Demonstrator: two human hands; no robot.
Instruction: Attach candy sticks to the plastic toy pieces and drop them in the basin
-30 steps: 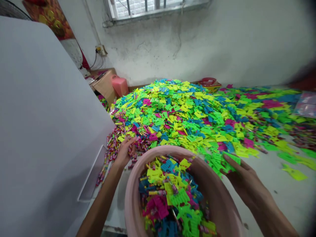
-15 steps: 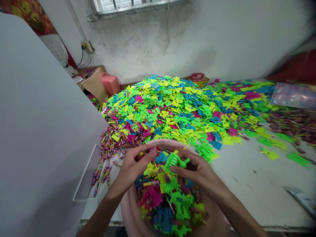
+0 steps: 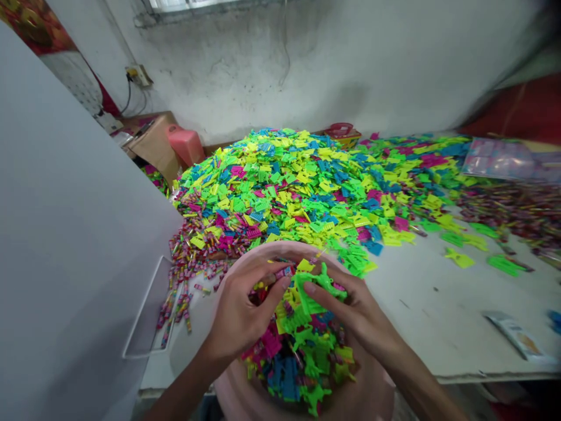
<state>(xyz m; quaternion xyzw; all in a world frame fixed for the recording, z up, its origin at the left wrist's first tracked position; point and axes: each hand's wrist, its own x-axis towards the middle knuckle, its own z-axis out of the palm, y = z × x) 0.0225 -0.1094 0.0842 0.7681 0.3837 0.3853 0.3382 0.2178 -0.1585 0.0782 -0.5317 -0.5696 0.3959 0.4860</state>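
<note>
Both my hands meet over a pink basin (image 3: 372,397) full of small coloured plastic toy pieces. My right hand (image 3: 355,313) pinches a green plastic piece (image 3: 318,289) between thumb and fingers. My left hand (image 3: 243,310) is closed beside it, fingertips touching the same green piece and a small striped candy stick (image 3: 287,272). Beyond the basin a big heap of green, yellow, blue and pink plastic pieces (image 3: 307,187) covers the table.
A row of striped candy sticks (image 3: 188,275) lies left of the basin, next to a large white panel (image 3: 65,234). A cardboard box (image 3: 151,143) and pink stool (image 3: 186,143) stand at the back left. More candy sticks (image 3: 517,213) and a small packet (image 3: 519,339) lie right.
A second ago my left hand was in the candy sticks and my right at the heap's edge. Both came together over the basin, now holding the green piece closer.
</note>
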